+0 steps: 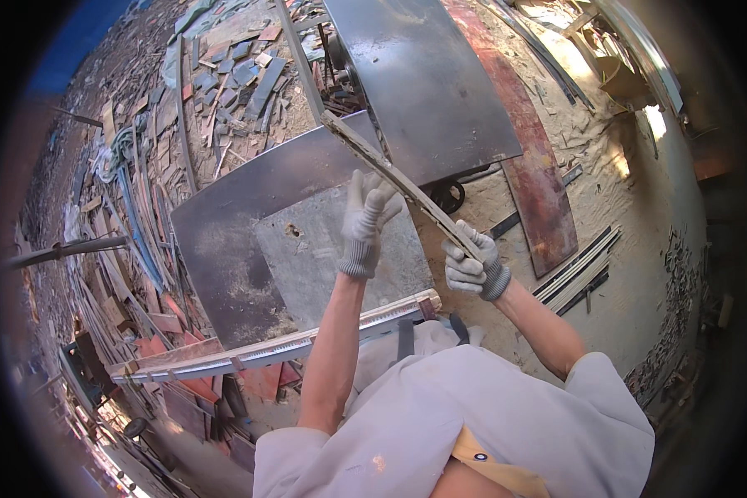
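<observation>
Both my hands wear grey knit gloves and grip one long, thin, weathered wooden strip (pixel 353 141). It slants from the upper left down to the lower right above a grey metal saw table (pixel 224 224). My left hand (pixel 365 220) holds the strip near its middle. My right hand (pixel 473 266) is closed around its lower end. The strip's far end reaches over the edge of a large grey metal machine cover (pixel 427 83).
A long metal fence rail (pixel 266 353) runs along the table's near edge. Piles of scrap wood strips and offcuts (pixel 224 75) lie to the left. Sawdust covers the floor on the right, with a rusty red panel (pixel 539 183) and dark strips (pixel 577 270).
</observation>
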The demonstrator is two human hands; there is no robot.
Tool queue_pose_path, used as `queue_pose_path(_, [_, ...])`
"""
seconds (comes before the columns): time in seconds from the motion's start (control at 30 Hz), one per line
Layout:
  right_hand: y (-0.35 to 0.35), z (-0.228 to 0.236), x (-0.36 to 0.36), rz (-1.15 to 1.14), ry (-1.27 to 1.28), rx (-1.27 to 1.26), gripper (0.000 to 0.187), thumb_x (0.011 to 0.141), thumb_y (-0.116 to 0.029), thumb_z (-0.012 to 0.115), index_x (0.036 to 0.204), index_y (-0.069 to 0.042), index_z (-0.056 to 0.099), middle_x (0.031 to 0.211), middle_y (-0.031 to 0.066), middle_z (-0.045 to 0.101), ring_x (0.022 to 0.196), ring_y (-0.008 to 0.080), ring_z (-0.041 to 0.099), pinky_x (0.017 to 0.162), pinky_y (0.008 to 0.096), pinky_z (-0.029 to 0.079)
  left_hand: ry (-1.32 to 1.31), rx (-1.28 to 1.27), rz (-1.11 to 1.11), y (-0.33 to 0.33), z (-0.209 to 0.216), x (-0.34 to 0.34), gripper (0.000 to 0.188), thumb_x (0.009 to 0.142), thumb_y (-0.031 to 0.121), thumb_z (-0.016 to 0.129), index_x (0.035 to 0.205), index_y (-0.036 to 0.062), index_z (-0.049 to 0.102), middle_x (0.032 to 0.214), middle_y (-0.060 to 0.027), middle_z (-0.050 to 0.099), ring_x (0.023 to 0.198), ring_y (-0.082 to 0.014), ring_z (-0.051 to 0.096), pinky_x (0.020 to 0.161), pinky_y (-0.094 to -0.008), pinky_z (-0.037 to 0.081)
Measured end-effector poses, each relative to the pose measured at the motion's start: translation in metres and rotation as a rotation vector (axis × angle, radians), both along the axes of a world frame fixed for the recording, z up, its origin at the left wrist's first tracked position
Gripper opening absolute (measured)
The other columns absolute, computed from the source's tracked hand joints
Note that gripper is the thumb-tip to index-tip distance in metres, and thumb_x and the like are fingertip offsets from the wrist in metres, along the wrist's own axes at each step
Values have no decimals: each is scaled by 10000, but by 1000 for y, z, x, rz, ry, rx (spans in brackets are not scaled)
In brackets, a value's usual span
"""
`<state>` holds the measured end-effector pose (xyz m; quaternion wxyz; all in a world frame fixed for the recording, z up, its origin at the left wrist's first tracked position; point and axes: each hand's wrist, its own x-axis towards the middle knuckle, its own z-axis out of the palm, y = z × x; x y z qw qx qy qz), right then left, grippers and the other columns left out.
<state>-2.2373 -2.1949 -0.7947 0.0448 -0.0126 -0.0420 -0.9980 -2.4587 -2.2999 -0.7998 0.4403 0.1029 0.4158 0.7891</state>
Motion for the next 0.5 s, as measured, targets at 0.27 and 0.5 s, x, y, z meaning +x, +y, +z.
queue_pose_path(0.27, [-54, 54, -13, 39, -581, 1881, 914, 806, -625, 780, 1378, 39, 519, 1261, 190, 636, 1122, 235, 644, 947, 356, 520, -71, -312, -104, -17, 44, 17, 732, 942, 432, 760, 1430, -33, 474, 1172, -173, 684, 929, -238, 724, 773, -338, 610])
queue_pose_path(0.5, [-82, 84, 32, 155, -524, 981, 570, 691, -71, 800, 1216, 22, 598, 809, 30, 590, 588, 103, 563, 531, 262, 469, -170, 16, -292, -75, 58, 54, 887, 894, 367, 823, 1503, -85, 362, 1403, -268, 581, 1123, -337, 706, 911, -447, 624])
